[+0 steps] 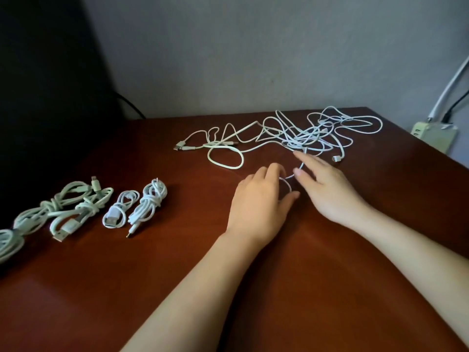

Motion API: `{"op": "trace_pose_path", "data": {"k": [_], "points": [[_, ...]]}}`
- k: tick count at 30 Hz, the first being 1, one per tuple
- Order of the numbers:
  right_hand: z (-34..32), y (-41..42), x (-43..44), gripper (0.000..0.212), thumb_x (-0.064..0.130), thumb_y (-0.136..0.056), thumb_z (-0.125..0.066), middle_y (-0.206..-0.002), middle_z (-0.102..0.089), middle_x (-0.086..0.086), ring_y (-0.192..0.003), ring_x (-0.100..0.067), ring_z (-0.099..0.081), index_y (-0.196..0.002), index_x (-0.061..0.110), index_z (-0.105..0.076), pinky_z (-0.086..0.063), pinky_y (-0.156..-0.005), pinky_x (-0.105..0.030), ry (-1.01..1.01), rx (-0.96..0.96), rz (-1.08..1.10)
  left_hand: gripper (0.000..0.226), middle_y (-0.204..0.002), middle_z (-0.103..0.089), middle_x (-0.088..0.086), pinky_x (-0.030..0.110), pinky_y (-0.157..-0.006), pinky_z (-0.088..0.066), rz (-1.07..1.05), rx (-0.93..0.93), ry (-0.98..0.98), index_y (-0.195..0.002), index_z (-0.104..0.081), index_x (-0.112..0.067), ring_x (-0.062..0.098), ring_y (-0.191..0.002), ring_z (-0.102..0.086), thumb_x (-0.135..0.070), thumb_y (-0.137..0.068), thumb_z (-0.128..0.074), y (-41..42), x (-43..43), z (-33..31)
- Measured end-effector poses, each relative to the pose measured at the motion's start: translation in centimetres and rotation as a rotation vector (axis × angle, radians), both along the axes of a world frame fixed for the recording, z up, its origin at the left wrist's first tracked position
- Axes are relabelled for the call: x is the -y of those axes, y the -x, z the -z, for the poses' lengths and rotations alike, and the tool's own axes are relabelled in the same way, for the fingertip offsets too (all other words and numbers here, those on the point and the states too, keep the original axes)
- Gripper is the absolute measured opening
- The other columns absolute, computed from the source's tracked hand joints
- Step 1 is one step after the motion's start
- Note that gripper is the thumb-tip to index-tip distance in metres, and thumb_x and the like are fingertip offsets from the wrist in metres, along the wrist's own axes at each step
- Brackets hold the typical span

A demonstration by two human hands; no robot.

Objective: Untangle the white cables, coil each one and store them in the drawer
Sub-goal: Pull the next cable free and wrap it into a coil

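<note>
- Thin white cable loop [288, 184]: just nearside of loose white cable tangle [312, 138], on red-brown wooden tabletop [177, 275].
- Left hand [258, 201]: fingers curled round loop.
- Right hand [327, 189]: fingers straight over strand, gripping nothing.
- Advisable: feed slack gently, equal turns, avoiding snags.

The table [101, 301] bears tangled white cables [304, 138] and coiled bundles [152, 196].

Indoor desk corner, home or small office; cannot tell which. Glossy red-brown wood tabletop [127, 288] against plain grey wall [228, 47]. Power strip [434, 133] at right edge, cords plugged in. Dark panel [45, 85] at left, black cord [132, 105] behind. On top: white charging cables [304, 138].
</note>
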State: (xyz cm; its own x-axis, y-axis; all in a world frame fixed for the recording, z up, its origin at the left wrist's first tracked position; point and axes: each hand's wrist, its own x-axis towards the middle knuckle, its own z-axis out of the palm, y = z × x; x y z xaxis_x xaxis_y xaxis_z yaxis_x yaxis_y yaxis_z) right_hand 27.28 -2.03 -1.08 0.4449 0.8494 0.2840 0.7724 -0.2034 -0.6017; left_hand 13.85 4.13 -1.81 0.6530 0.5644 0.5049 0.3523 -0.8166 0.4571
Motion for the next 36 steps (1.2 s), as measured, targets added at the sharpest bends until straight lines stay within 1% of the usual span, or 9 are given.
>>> {"op": "trace_pose_path", "data": {"k": [3,7,11,14,16,20,27,32,36], "points": [[-0.7,0.5,0.1,0.030,0.010,-0.096,-0.053,-0.122,-0.063,-0.001,-0.114,-0.011,-0.057,-0.122,0.023,-0.062,-0.041,-0.103,-0.029,-0.317,-0.138,-0.024,0.024,-0.087,-0.059,-0.002,0.034,-0.072,-0.045,-0.042,0.190,0.079,-0.092,-0.055,-0.017,0.020,-0.080,-0.057,-0.029,-0.082,-0.073,0.6,0.7,-0.5],[-1.6,1.5,1.0,0.035,0.003,-0.091,-0.055,-0.099,-0.068,0.009,-0.096,-0.008,-0.064,-0.092,0.037,-0.063,-0.050,-0.089,-0.030,-0.547,-0.073,-0.057,0.021,-0.072,-0.060,-0.007,0.028,-0.066,-0.050,-0.093,0.496,0.463,-0.076,-0.052,-0.018,0.012,-0.068,-0.062,-0.005,-0.085,-0.066,1.1,0.9,-1.3],[-2.4,2.8,1.8,0.025,-0.002,-0.086,-0.053,-0.089,-0.064,0.009,-0.088,-0.004,-0.059,-0.089,0.016,-0.069,-0.043,-0.079,-0.013,-0.588,0.197,-0.133,0.020,-0.078,-0.064,0.005,0.017,-0.056,-0.046,0.009,0.720,1.052,-0.083,-0.051,-0.014,0.016,-0.067,-0.071,0.005,-0.089,-0.050,1.5,0.9,-2.7],[-2.8,3.5,2.3,0.023,-0.003,-0.088,-0.050,-0.089,-0.065,-0.001,-0.085,-0.017,-0.059,-0.089,0.008,-0.070,-0.045,-0.080,-0.025,-0.536,0.466,-0.290,0.016,-0.065,-0.065,0.000,0.022,-0.058,-0.044,0.055,0.700,1.134,-0.083,-0.056,-0.013,0.016,-0.060,-0.068,-0.009,-0.095,-0.047,2.0,0.9,-3.3],[-2.8,3.8,2.4,0.026,0.003,-0.090,-0.045,-0.087,-0.067,-0.001,-0.079,-0.024,-0.060,-0.087,0.010,-0.069,-0.045,-0.074,-0.035,-0.464,0.672,-0.372,0.034,-0.060,-0.063,-0.001,0.024,-0.058,-0.042,0.123,0.605,1.118,-0.077,-0.060,-0.013,0.013,-0.053,-0.062,-0.030,-0.100,-0.042,2.1,0.4,-3.3],[-3.1,4.4,2.7,0.024,0.000,-0.084,-0.044,-0.074,-0.061,0.001,-0.079,-0.018,-0.052,-0.077,0.012,-0.064,-0.038,-0.068,-0.031,-0.340,0.896,-0.436,0.052,-0.075,-0.063,0.006,0.028,-0.068,-0.045,0.270,0.376,1.028,-0.083,-0.070,-0.013,0.018,-0.072,-0.057,-0.059,-0.089,-0.046,2.5,-0.5,-3.0],[-2.1,6.4,2.5,0.030,-0.001,-0.078,-0.035,-0.067,-0.058,-0.005,-0.069,-0.026,-0.056,-0.068,0.012,-0.060,-0.035,-0.079,-0.031,-0.295,1.052,-0.463,0.024,-0.074,-0.061,-0.005,0.013,-0.069,-0.043,0.177,0.402,0.616,-0.081,-0.063,-0.009,0.001,-0.070,-0.054,-0.014,-0.099,-0.049,2.5,-0.5,-2.6],[-2.4,5.1,2.6,0.021,0.006,-0.085,-0.050,-0.095,-0.069,-0.004,-0.094,-0.023,-0.059,-0.092,0.008,-0.069,-0.044,-0.082,-0.036,-0.446,0.782,-0.410,0.025,-0.065,-0.057,-0.011,0.018,-0.065,-0.040,0.164,0.583,0.591,-0.076,-0.059,-0.014,0.003,-0.064,-0.050,-0.018,-0.099,-0.050,2.6,-1.1,-2.8],[-3.1,4.4,2.6,0.012,0.021,-0.091,-0.052,-0.083,-0.066,0.006,-0.079,-0.013,-0.062,-0.091,0.017,-0.063,-0.047,-0.076,-0.027,-0.563,0.190,-0.122,0.021,-0.069,-0.055,-0.010,0.019,-0.068,-0.037,0.138,0.591,0.426,-0.072,-0.056,-0.025,0.002,-0.070,-0.048,-0.030,-0.092,-0.052,2.8,-0.6,-3.2]]}}
